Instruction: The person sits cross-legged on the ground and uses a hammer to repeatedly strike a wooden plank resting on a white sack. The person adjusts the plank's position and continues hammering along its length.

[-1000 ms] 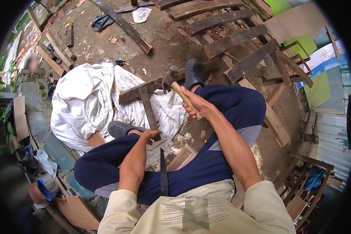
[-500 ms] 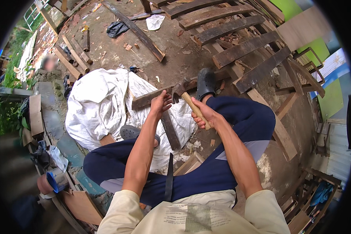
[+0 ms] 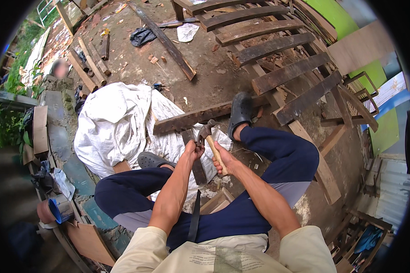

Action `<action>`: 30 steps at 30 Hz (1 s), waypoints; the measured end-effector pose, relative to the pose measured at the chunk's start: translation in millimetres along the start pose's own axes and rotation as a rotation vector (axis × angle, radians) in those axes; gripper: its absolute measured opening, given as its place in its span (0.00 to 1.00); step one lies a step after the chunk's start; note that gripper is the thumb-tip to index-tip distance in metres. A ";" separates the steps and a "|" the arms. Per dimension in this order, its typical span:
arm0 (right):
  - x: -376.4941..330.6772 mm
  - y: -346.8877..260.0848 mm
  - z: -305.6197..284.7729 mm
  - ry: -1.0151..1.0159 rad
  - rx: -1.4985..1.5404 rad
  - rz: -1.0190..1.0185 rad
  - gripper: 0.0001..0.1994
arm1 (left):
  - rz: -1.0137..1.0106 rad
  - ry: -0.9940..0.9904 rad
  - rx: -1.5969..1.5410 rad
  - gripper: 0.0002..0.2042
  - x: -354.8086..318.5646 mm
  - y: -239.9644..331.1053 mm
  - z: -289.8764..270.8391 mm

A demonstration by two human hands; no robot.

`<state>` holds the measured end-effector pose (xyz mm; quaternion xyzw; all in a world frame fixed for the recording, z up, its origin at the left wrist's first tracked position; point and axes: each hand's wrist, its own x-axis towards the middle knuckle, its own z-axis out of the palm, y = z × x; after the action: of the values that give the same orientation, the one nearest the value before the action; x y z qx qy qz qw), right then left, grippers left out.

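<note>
My right hand (image 3: pixel 224 160) is wrapped round the pale wooden handle of a claw hammer (image 3: pixel 213 148). Its dark metal head points away from me. Right beside the claw, my left hand (image 3: pixel 194 150) is closed, fingertips together near the metal; whatever it pinches is too small or hidden to make out. Under both hands lies a short dark wood piece (image 3: pixel 198 171), running toward me from a long dark wooden beam (image 3: pixel 187 118). The beam stretches from the white cloth (image 3: pixel 111 120) on the left to beside my grey clog (image 3: pixel 241 111).
A slatted dark wood frame (image 3: pixel 271 50) fills the far right. Loose wood lengths (image 3: pixel 87 68) and a long plank (image 3: pixel 164 41) lie on the dirt ground farther off. A block wall with a blue container (image 3: pixel 61 209) stands at left. A small wooden frame (image 3: pixel 216 201) sits between my legs.
My left hand has gone from loosely spread by the beam to closed beside the hammer's claw. Both hands and the hammer have come nearer to me, over the short wood piece.
</note>
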<state>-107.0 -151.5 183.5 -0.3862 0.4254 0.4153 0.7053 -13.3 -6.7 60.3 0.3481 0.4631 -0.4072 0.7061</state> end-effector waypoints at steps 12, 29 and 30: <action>32.1 -27.8 -20.9 0.306 0.372 -0.102 0.35 | -0.002 0.185 0.465 0.11 15.8 -20.6 -94.2; 42.5 -3.4 -31.4 0.331 -0.053 -0.088 0.31 | 1.133 0.072 1.627 0.20 9.5 184.9 115.4; 44.8 -5.0 -29.4 0.357 -0.060 -0.080 0.31 | 1.045 0.142 1.818 0.20 29.2 177.0 98.8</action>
<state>-97.5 -168.1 133.2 -0.4915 0.5155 0.3242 0.6225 189.1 -24.5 85.7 0.9267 -0.1844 -0.2249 0.2379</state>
